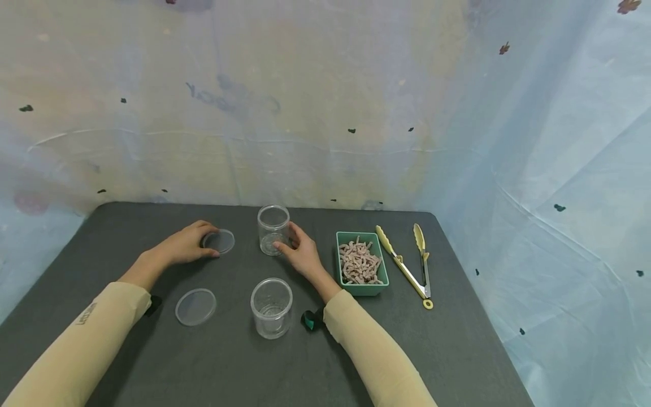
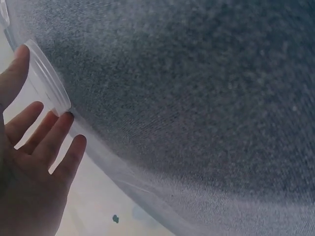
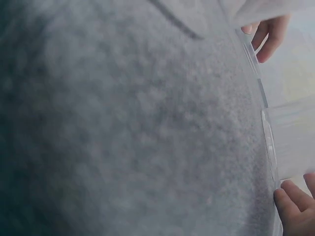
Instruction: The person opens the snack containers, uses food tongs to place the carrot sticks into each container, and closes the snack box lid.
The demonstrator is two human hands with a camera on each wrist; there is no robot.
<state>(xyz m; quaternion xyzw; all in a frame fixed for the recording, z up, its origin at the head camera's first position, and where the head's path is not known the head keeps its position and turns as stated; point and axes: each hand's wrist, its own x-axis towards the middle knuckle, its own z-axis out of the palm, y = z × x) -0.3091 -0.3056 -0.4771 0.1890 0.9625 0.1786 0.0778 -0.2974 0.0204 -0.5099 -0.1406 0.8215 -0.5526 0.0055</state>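
Note:
My left hand [image 1: 190, 244] holds a round clear lid [image 1: 222, 241] by its edge at the back left of the table. In the left wrist view, the thumb and fingertips span that lid [image 2: 48, 73]. My right hand [image 1: 304, 255] grips the low right side of a clear cylindrical jar [image 1: 273, 226], thumb in front and fingers partly hidden behind it. This jar stands upright and uncovered. Nearer to me is a second open jar [image 1: 272, 311], also upright. To its left, another clear lid [image 1: 195, 307] lies flat on the table.
Right of the jars sits a green rectangular container [image 1: 363, 290] with pale brownish strips [image 1: 360, 262] in it. Tongs [image 1: 408, 275] with yellow tips lie spread beside it. The dark table [image 1: 213, 367] meets a plastic sheet [image 1: 305, 113] at the back and right.

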